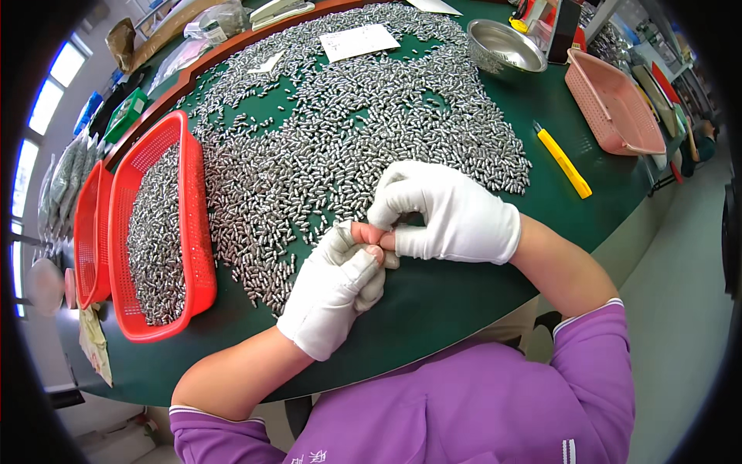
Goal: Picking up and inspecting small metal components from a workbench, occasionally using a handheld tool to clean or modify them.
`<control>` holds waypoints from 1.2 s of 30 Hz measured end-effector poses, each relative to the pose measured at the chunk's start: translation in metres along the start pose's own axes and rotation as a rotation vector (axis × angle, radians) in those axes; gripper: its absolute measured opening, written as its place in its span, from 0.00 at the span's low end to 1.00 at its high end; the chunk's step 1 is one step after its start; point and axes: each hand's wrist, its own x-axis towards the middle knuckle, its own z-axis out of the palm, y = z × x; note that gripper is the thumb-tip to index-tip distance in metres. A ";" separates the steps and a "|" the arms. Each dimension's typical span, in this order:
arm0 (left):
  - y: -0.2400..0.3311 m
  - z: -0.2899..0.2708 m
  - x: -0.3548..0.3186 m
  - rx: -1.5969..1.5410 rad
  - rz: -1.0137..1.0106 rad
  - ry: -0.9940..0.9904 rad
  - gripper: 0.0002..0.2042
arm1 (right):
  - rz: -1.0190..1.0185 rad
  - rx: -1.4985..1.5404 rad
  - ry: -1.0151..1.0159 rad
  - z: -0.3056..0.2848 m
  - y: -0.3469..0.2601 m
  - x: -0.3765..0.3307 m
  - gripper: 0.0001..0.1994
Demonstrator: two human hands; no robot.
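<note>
A broad layer of small silvery metal parts [340, 131] covers much of the green tabletop [421, 309] in front of me. Both my hands wear white gloves with some fingertips bare, and they meet over the layer's near edge. My left hand [332, 282] is closed, its thumb and forefinger pinched together. From the right, my right hand [444, 213] reaches in with curled fingers, its fingertips touching those of the left. Whatever lies between the fingertips is hidden or too small to name. To the left, a red plastic basket [197, 232] holds a heap of the same metal parts.
Another red basket [89, 247] stands beyond the first. On the right lie a yellow utility knife [564, 162] and a pink basket [610, 100]. A steel bowl [506, 46] sits at the back right. A white paper slip [359, 42] rests on the parts. A wooden rim [209, 58] borders the table's far left.
</note>
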 end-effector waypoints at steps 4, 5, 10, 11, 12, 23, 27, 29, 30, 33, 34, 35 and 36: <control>-0.001 0.001 0.001 -0.017 0.014 0.008 0.06 | 0.011 0.043 0.087 -0.003 0.000 -0.001 0.06; -0.001 0.000 0.000 -0.015 0.015 0.012 0.06 | -0.005 0.021 0.139 -0.004 0.003 0.000 0.06; -0.001 0.002 -0.002 -0.004 0.034 0.034 0.08 | 0.037 -0.112 0.296 -0.014 0.009 0.004 0.04; -0.001 0.002 -0.002 -0.003 0.033 0.031 0.08 | 0.008 -0.191 0.311 -0.015 0.009 0.004 0.04; 0.000 0.003 -0.002 0.001 0.037 0.026 0.08 | -0.022 -0.270 0.325 -0.016 0.010 0.004 0.04; 0.001 -0.003 -0.001 -0.104 0.048 -0.042 0.08 | -0.152 -0.551 0.054 -0.010 0.018 0.002 0.03; 0.000 -0.004 0.000 -0.134 0.047 -0.050 0.07 | -0.232 -0.562 0.063 -0.008 0.020 0.002 0.05; -0.001 -0.004 0.000 -0.157 0.037 -0.031 0.06 | -0.226 -0.596 0.050 -0.005 0.021 0.001 0.06; -0.001 -0.003 0.000 -0.156 0.038 -0.029 0.06 | -0.220 -0.631 0.035 -0.004 0.021 0.001 0.06; 0.000 -0.001 0.000 -0.070 0.032 0.008 0.08 | -0.196 -0.704 0.026 0.000 0.019 0.003 0.07; 0.000 -0.002 0.000 -0.079 0.019 0.016 0.07 | -0.225 -0.614 0.059 -0.001 0.018 0.004 0.07; 0.000 -0.002 0.001 -0.089 0.007 0.025 0.06 | -0.256 -0.524 0.090 -0.003 0.018 0.005 0.07; 0.002 0.005 0.000 -0.017 -0.013 0.057 0.08 | -0.305 -0.457 0.138 -0.003 0.019 0.005 0.08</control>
